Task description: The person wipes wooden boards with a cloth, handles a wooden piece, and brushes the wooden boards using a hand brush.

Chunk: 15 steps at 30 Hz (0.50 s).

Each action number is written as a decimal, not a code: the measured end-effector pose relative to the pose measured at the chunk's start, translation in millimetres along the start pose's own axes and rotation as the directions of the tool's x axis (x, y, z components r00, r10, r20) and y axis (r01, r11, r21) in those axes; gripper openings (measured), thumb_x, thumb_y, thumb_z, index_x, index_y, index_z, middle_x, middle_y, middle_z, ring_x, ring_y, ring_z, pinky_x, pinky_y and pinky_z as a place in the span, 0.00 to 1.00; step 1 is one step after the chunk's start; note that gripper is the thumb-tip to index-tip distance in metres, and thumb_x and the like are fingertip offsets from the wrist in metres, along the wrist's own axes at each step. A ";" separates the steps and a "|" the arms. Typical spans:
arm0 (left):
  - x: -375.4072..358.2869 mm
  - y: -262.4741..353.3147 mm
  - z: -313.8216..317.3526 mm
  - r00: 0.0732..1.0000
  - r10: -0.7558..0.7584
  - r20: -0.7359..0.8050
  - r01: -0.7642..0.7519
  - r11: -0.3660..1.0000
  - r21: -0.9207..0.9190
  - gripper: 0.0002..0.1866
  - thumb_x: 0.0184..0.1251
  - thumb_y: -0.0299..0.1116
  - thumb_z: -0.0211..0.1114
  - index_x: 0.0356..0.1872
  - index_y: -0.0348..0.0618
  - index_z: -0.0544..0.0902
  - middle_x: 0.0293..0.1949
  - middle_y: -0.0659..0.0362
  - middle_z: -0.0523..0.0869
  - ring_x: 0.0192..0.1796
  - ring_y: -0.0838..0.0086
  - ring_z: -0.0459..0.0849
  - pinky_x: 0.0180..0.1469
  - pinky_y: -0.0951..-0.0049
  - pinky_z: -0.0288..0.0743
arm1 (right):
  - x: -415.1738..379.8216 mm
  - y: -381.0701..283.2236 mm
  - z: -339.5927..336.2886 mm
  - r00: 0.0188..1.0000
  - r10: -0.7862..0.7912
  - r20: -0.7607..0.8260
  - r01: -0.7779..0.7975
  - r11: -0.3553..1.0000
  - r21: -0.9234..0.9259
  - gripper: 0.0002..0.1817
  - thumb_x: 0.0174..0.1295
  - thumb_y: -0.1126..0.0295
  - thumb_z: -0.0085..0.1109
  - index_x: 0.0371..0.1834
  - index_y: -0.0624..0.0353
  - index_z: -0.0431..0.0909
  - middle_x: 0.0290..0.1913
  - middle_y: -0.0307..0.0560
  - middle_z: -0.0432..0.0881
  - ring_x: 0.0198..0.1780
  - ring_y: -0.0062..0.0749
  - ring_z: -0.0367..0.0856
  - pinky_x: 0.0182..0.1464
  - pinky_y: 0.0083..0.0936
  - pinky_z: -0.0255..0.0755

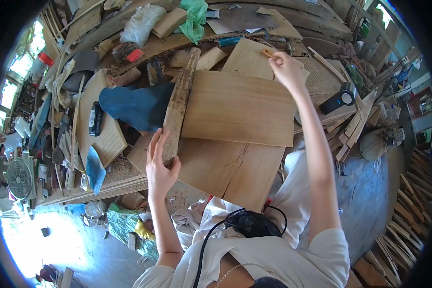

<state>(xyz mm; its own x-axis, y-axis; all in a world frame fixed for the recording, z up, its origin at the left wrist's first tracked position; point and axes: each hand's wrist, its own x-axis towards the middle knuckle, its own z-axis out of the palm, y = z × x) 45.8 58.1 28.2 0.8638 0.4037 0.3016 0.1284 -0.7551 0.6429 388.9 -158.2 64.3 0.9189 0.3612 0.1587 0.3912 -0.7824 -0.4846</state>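
Observation:
My left hand point(160, 165) grips the lower end of a rough, narrow wood bar point(181, 103), thumb on one side and fingers on the other. The bar lies along the left edge of a smooth rectangular board point(239, 108). Beneath that board is a wider board point(230, 168) with a dark crack. At the upper right, my right hand point(285, 69) is closed on a small orange-brown object point(269, 53), too small to name, above a pale board point(247, 60). A dark blue cloth point(139, 105) lies left of the bar.
A black cylindrical device point(338, 100) rests at the bench's right side. A black case point(95, 119) and a blue sheet piece point(95, 170) lie left. Plastic bags point(193, 21) and wood scraps line the back. A fan point(20, 177) stands far left; wood strips point(393, 254) are stacked lower right.

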 end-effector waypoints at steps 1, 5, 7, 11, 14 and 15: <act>0.6 -2.6 0.9 1.000 -0.003 -0.010 0.003 1.000 0.016 0.35 0.48 0.21 0.60 0.64 0.51 0.68 0.66 0.53 0.66 0.67 0.53 0.65 0.65 0.58 0.64 | 16.7 23.6 7.1 0.993 -0.020 -0.113 -0.010 0.964 -0.265 0.25 0.67 0.49 0.49 0.57 0.56 0.72 0.47 0.49 0.82 0.50 0.34 0.80 0.50 0.36 0.75; 1.1 -2.7 5.4 0.999 -0.047 -0.016 0.049 0.984 0.169 0.34 0.51 0.26 0.60 0.65 0.53 0.67 0.66 0.54 0.67 0.67 0.55 0.65 0.69 0.49 0.54 | 53.0 107.0 35.5 0.999 0.011 -0.040 -0.034 0.784 -0.620 0.29 0.65 0.49 0.52 0.61 0.57 0.67 0.59 0.52 0.74 0.64 0.48 0.69 0.60 0.52 0.65; 0.6 -3.9 8.0 0.999 -0.033 -0.039 0.042 0.971 0.236 0.33 0.52 0.28 0.61 0.65 0.53 0.67 0.66 0.54 0.67 0.67 0.56 0.65 0.70 0.45 0.49 | 66.0 115.7 33.6 0.999 -0.038 -0.017 0.021 0.799 -0.601 0.28 0.63 0.51 0.55 0.60 0.58 0.67 0.55 0.52 0.77 0.59 0.49 0.74 0.56 0.49 0.69; -4.2 1.1 9.8 0.991 -0.011 -0.130 0.045 0.964 0.263 0.30 0.58 0.30 0.60 0.64 0.54 0.67 0.66 0.55 0.67 0.68 0.58 0.65 0.71 0.43 0.44 | 62.2 92.5 18.7 0.985 -0.087 0.152 0.166 0.740 -0.652 0.25 0.60 0.54 0.59 0.55 0.57 0.70 0.47 0.48 0.82 0.48 0.47 0.81 0.46 0.43 0.77; -4.9 12.8 13.9 0.981 0.025 -0.193 0.016 0.977 0.211 0.25 0.62 0.29 0.58 0.62 0.52 0.70 0.65 0.54 0.68 0.67 0.58 0.66 0.70 0.44 0.45 | 48.7 77.9 4.3 0.977 -0.200 0.068 0.204 0.810 -0.550 0.21 0.60 0.54 0.59 0.49 0.55 0.72 0.41 0.46 0.84 0.41 0.47 0.83 0.40 0.40 0.79; -4.7 18.5 15.8 0.976 0.038 -0.214 0.003 0.982 0.187 0.23 0.63 0.28 0.57 0.61 0.51 0.71 0.64 0.54 0.69 0.67 0.57 0.67 0.70 0.44 0.46 | 41.2 69.2 -6.5 0.982 -0.186 0.036 0.184 0.895 -0.406 0.20 0.61 0.54 0.57 0.49 0.54 0.72 0.42 0.47 0.83 0.42 0.46 0.84 0.41 0.39 0.79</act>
<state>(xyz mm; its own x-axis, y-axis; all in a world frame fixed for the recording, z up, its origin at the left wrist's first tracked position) 51.8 34.1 27.5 0.7435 0.4759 0.4699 0.2195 -0.8373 0.5007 454.2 -200.7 42.9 0.8277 0.5183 0.2154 0.5401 -0.8398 -0.0548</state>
